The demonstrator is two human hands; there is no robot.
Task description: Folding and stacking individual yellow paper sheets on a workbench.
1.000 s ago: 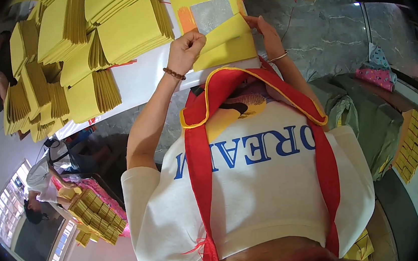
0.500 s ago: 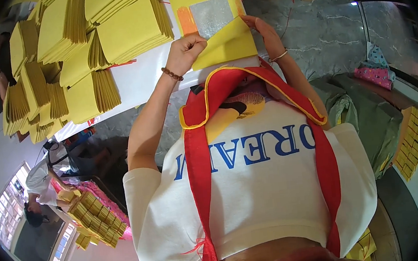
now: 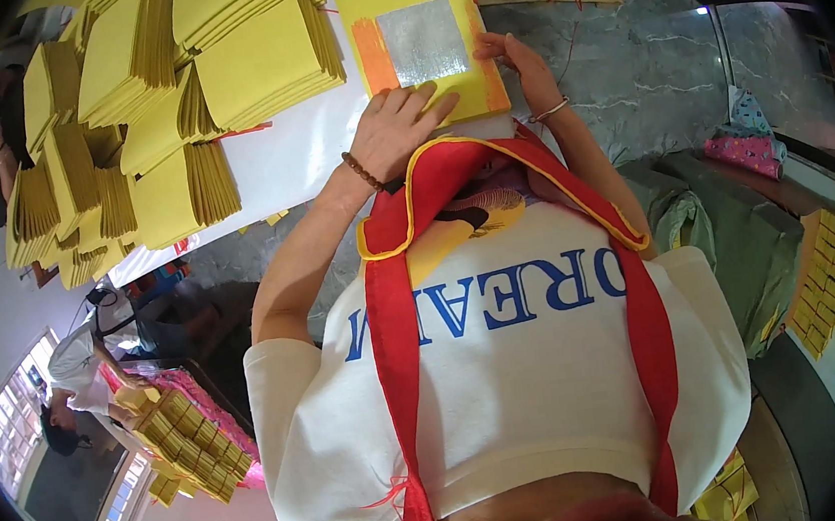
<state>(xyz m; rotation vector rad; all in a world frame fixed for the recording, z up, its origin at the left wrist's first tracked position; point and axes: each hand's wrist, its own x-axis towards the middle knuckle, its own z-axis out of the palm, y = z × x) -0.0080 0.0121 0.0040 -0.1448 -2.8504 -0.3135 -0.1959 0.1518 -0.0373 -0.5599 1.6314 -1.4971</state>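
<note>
Flatly pressed, the left hand (image 3: pixel 395 127) lies on the near edge of a stack of yellow paper sheets with a silver foil square and orange side bands (image 3: pixel 422 44), its fingers (image 3: pixel 422 99) stretched out and slightly spread, clamped on nothing. The right hand (image 3: pixel 519 60) rests at the stack's right edge, fingers straight and close together along the orange band, also gripping nothing. That stack sits on a white surface (image 3: pixel 287 162), at its near right corner. Left of the stack, many fanned bundles of plain yellow paper (image 3: pixel 160 94) cover the surface, overlapping one another. Right of the stack lies a grey marbled floor (image 3: pixel 640 68), and farther right a patterned pink cloth bundle (image 3: pixel 743 144). Well below and left of the stack, a pink-lined tray (image 3: pixel 195 402) holds small yellow packets (image 3: pixel 188 438) packed in rows, with another person (image 3: pixel 81 363) bending just beside it.
</note>
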